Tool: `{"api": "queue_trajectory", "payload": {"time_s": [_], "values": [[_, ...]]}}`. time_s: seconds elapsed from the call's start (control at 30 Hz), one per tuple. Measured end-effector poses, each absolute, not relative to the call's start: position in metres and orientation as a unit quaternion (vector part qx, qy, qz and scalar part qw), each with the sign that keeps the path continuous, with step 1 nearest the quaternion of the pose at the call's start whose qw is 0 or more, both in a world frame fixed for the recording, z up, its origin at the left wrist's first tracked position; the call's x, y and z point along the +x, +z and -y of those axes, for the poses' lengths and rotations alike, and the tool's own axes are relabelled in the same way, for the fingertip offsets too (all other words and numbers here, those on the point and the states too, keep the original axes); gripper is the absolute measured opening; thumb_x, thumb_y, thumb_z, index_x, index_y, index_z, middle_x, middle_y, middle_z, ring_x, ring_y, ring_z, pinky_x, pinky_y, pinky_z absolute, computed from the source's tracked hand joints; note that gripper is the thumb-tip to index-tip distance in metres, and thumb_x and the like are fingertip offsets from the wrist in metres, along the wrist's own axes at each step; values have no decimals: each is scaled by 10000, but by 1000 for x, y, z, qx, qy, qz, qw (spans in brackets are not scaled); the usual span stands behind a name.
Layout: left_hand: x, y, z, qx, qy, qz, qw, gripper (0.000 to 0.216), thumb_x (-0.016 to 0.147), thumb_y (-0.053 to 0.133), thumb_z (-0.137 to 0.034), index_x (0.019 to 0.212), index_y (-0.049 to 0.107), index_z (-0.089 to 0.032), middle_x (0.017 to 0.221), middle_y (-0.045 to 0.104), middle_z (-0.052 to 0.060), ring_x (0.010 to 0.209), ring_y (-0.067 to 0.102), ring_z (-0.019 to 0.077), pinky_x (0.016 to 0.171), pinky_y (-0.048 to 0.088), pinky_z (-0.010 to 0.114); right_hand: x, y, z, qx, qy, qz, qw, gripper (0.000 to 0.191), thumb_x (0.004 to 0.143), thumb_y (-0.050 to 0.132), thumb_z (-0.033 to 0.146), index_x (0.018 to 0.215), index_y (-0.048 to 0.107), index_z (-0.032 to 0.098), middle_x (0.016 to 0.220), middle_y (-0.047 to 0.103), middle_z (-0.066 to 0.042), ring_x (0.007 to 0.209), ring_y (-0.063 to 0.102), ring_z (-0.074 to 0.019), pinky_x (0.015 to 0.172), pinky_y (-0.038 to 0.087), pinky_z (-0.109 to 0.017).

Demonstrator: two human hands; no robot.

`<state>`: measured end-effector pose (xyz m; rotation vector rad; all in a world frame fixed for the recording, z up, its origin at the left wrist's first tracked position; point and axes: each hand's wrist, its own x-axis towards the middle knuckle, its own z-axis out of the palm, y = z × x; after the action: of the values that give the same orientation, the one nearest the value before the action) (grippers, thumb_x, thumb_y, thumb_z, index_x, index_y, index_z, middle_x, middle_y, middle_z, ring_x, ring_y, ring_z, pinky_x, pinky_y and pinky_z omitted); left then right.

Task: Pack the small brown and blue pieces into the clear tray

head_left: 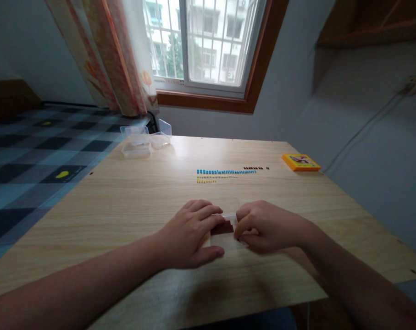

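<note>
A small clear plastic tray (224,239) with dark brown pieces (222,228) in it lies on the wooden table (132,201), between my two hands. My left hand (190,233) rests on the tray's left side, fingers curled over its top edge and thumb along its front. My right hand (263,227) has its fingers bent and pinched at the tray's right edge, right next to the brown pieces. What its fingertips hold is hidden.
Farther back lie rows of small blue pieces (224,172), yellow pieces (206,180) and dark brown pieces (256,168). An orange box (300,162) sits at the right. Clear plastic containers (139,143) stand at the far left corner. A bed with a checked cover (39,156) borders the table's left side.
</note>
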<state>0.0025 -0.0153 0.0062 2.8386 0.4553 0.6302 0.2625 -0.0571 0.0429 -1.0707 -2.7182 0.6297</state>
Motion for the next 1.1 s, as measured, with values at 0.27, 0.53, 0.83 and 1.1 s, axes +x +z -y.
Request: {"api": "queue_trajectory", "payload": {"time_s": [0.27,0.53,0.83,1.1], "values": [[6,8,17,959,195,-172,113,470,890,691,-436,1264,645,-155,1215,702,116,1138,611,330,1022,449,502,262,45,57,-391,197,897,57,219,815,636,102,861,815,221,803,719,-1,727,620,-128,721,427,-248],[7,8,17,961,187,-172,111,457,900,672,-427,1270,644,-160,1197,701,115,1131,605,327,1022,444,503,256,48,55,-470,120,873,52,176,901,646,167,827,804,197,795,698,-30,722,594,-143,667,361,-269],[6,7,18,959,189,-177,115,476,878,697,-433,1262,653,-156,1201,699,111,1114,611,323,1010,458,504,269,52,59,-419,117,899,60,234,956,583,177,914,809,218,789,683,-26,709,585,-139,675,362,-276],[6,8,17,959,190,-173,117,459,881,683,-439,1249,654,-165,1187,699,107,1107,608,317,1015,455,499,263,45,57,-435,109,892,48,242,961,590,195,831,793,210,768,677,-26,670,552,-132,641,326,-274]]}}
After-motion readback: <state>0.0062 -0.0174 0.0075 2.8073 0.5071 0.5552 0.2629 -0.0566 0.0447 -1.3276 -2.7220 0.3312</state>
